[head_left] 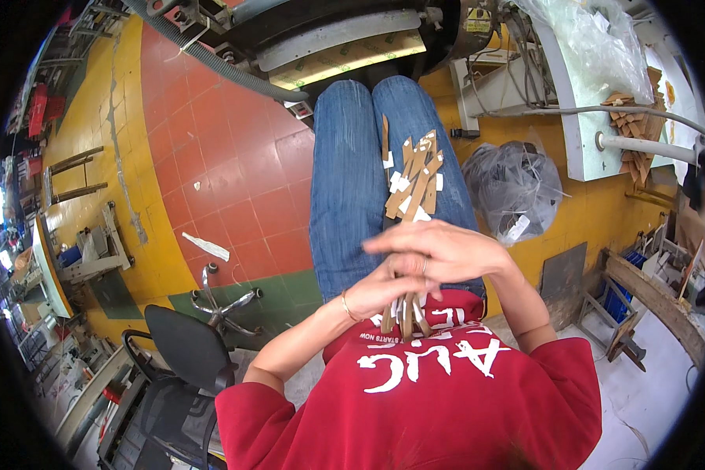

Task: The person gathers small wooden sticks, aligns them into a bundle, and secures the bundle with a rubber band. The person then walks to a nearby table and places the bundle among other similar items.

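A bundle of thin brown strips (pixel 419 184) with small white tags lies along my right thigh and lap; its looped ends (pixel 403 316) show by the red shirt. My left hand (pixel 384 291), with a bracelet at the wrist, rests over the middle of the bundle, its fingers partly covered by the other hand. Across it, on top, lies my right hand (pixel 450 249), fingers stretched to the left and a little blurred, with nothing seen in them. The strips' middle is hidden beneath both hands.
Ahead of my knees stands a dark machine with a yellowish panel (pixel 352 59). At right are a grey plastic bag (pixel 517 188) on the floor and a pale table (pixel 569 129) with a heap of brown pieces (pixel 638 129). A black chair (pixel 184 352) stands at left.
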`<control>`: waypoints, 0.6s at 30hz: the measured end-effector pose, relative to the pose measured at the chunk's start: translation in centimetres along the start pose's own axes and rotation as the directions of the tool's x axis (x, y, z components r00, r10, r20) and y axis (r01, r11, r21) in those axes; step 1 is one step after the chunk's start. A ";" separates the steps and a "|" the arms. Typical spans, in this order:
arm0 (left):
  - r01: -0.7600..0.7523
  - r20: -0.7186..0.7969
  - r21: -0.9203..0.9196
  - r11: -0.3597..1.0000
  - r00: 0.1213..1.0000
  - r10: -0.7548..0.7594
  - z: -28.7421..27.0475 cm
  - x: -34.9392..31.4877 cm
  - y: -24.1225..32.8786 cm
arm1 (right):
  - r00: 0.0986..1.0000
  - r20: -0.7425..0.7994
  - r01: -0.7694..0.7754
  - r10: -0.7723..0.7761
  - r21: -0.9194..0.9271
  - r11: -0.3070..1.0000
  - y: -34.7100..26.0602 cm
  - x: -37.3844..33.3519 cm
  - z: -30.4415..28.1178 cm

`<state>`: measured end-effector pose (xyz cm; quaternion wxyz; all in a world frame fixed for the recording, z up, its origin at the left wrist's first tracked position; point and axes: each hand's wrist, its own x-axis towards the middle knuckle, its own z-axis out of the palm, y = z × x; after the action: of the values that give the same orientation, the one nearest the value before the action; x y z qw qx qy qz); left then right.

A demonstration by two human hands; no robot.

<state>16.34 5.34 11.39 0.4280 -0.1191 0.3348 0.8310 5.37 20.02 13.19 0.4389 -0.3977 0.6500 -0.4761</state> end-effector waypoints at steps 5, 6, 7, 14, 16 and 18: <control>-0.200 -0.039 -0.383 0.902 0.979 0.201 -0.8 0.9 2.1 | 0.815 -0.523 -0.032 0.250 0.391 0.920 0.8 -0.7 0.5; -0.318 -0.043 -0.341 0.885 0.945 0.323 -1.0 1.0 2.8 | 0.814 -0.517 -0.026 0.265 0.424 0.905 0.7 -1.1 0.6; -0.431 -0.152 -0.349 0.832 0.902 0.403 -0.7 0.9 3.0 | 0.810 -0.518 -0.014 0.275 0.452 0.892 0.6 -1.6 0.8; -0.689 -0.159 0.018 0.725 0.714 0.682 0.4 1.5 4.7 | 0.797 -0.522 0.072 0.303 0.581 0.810 -1.2 -3.0 2.4; -0.710 -0.136 0.155 0.687 0.673 0.727 0.1 1.6 5.1 | 0.846 -0.437 0.083 0.305 0.673 0.735 -1.7 -2.9 2.6; -0.700 -0.148 0.150 0.698 0.682 0.716 -0.2 1.6 5.2 | 0.821 -0.473 0.107 0.320 0.679 0.726 -2.2 -2.6 2.9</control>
<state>11.22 4.10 12.82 0.0430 -0.0434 0.4286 0.9014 9.14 21.12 15.31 0.3704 -0.0116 0.5520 -0.7470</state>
